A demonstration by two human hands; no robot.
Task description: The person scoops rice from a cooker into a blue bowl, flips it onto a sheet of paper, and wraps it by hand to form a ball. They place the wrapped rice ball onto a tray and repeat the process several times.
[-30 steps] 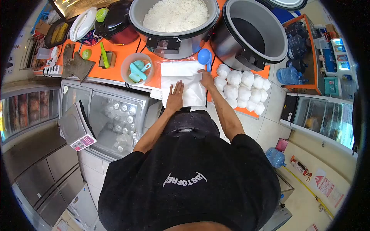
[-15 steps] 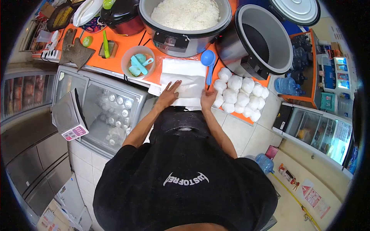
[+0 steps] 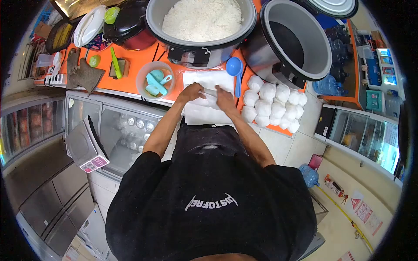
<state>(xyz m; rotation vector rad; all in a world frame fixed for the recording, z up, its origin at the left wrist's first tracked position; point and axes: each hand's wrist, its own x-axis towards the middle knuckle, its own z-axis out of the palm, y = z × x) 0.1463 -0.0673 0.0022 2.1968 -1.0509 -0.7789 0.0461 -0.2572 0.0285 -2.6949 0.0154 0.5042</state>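
White paper sheets (image 3: 204,116) lie on the orange counter in front of my body. Near the middle of the sheets, my left hand (image 3: 191,92) pinches a gathered piece of white wrapping. My right hand (image 3: 225,99) is at the other side of that piece, its fingers bent and partly blurred; its grip is unclear. A blue scoop (image 3: 234,66) lies just beyond my right hand. Several white wrapped bundles (image 3: 263,107) sit grouped to the right. At the left is a clear tub (image 3: 141,81) holding turquoise scoops (image 3: 155,81).
A large cooker full of white rice (image 3: 202,19) stands at the back, beside an open, dark-bottomed cooker (image 3: 320,48). A green-handled tool (image 3: 116,63) rests on a small container at the left. A scale (image 3: 85,145) stands above the glass-topped freezer (image 3: 126,130).
Both hands have moved inward and up from the paper's sides. The left fingers, spread flat before, are now pinched on white wrapping. The whole view has shifted slightly.
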